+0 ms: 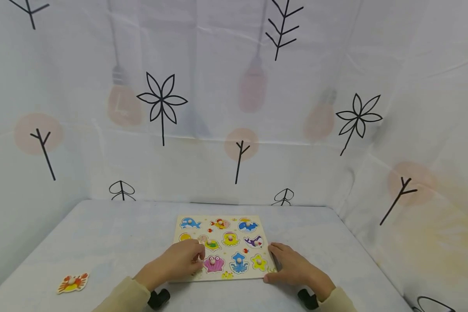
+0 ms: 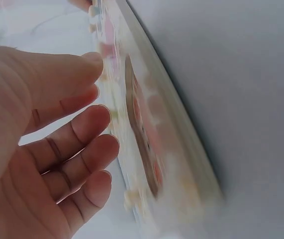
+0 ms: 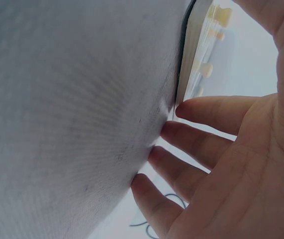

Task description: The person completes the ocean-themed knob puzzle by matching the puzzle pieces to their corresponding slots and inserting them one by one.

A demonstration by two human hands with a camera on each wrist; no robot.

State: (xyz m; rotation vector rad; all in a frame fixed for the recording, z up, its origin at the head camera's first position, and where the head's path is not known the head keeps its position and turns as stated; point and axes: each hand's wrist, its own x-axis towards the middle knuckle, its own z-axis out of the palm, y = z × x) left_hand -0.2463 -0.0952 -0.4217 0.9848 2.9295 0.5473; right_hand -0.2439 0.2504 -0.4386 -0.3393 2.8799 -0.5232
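Observation:
A pale wooden peg puzzle board with several sea-animal pieces lies flat on the table. Over its lower left part is my left hand, fingers loosely bent and holding nothing. Close beside those fingers, the left wrist view shows a recessed slot with a reddish picture inside. My right hand touches the board's right edge, thumb near the front corner, fingertips down on the table. Among the pieces are a pink shell, a blue squid and a yellow starfish, each with a knob.
A red and yellow crab piece with a knob lies apart on the table, left of the board. Printed white cloth hangs behind the table and along its sides. A dark wrist strap part shows below the left hand.

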